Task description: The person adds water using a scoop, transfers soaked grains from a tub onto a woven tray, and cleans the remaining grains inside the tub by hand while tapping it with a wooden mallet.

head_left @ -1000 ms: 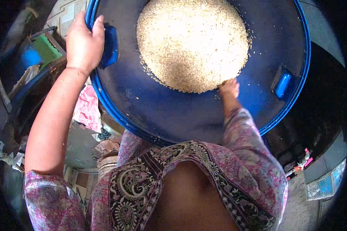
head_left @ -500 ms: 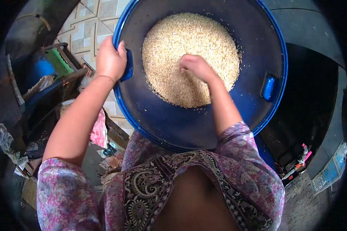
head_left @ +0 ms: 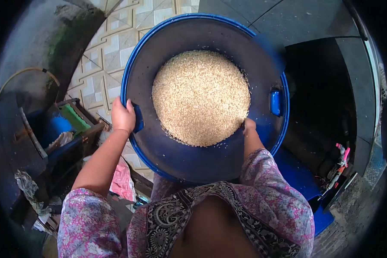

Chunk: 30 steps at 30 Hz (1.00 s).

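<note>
A wide blue tub [head_left: 185,165] with a dark inner wall holds a round heap of pale grains [head_left: 200,94]. My left hand [head_left: 123,115] grips the tub's left rim beside the cut-out handle, thumb over the inside. At the lower right edge of the grains is my right hand [head_left: 250,125], low against the tub's inner wall. Its fingers are hidden from view. Another blue handle cut-out [head_left: 276,102] shows on the tub's right side.
Patterned tiles [head_left: 92,79] lie at the upper left. Left of the tub stands a wooden frame with a green piece [head_left: 75,118], and a pink sheet [head_left: 122,180] lies below. A pink-handled tap [head_left: 343,154] is at the right, near a dark opening [head_left: 318,86].
My right hand has moved from the middle of the grains to their lower right edge. The tub sits lower and further left in view, with my left hand still at its rim.
</note>
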### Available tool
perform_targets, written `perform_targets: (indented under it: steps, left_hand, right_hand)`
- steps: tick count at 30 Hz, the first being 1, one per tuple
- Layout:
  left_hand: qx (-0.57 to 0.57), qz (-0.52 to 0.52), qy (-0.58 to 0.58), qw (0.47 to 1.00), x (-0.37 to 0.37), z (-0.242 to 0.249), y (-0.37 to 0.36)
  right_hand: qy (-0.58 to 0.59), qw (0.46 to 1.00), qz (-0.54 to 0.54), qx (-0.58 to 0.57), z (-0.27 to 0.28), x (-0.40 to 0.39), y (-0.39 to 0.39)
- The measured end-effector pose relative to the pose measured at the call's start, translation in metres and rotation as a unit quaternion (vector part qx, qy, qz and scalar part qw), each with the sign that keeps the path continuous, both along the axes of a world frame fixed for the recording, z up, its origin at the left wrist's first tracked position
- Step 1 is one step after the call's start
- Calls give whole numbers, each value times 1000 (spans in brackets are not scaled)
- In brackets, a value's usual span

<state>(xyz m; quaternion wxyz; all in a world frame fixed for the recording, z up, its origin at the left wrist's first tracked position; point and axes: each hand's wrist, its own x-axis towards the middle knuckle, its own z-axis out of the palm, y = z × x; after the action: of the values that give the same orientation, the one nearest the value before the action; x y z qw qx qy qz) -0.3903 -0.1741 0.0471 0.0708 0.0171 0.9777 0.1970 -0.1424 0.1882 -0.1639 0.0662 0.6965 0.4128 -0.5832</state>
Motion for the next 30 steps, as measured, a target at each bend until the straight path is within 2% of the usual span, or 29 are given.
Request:
perform_targets:
  steps: [3,8,15,19,21,23,24,27,28,29,30]
  left_hand:
    - [-16,4,4,1000,-1,-1,-1]
    - [-19,-13,18,1000,0,-2,-1]
    - [33,-2,-38,999,3,-7,-11]
    - [104,-39,-67,992,3,0,-13]
    - [126,-49,-91,987,-10,6,-7]
    - [229,-12,-160,960,-26,11,3]
    - [241,-24,-159,957,-38,7,5]
    - [193,-16,-159,968,-47,-2,-1]
    - [179,-44,-139,973,-45,-2,-3]
    - [163,-71,-119,977,-43,-1,-6]
    - [161,-63,-118,978,-43,-2,-8]
  right_hand:
    - [24,999,-32,-29,-7,4,9]
    - [51,998,-4,-21,-38,-18,30]
    - [88,989,40,114,-90,-97,62]
    - [122,961,145,203,-125,-189,63]
    - [125,933,234,242,-150,-245,58]
    - [104,889,351,274,-178,-304,43]
    - [87,860,413,288,-195,-330,33]
    - [15,718,592,366,-233,-383,-15]
    - [-17,737,630,246,-235,-392,-29]
    - [-27,676,702,224,-241,-396,-48]
    - [6,682,702,206,-226,-398,-74]
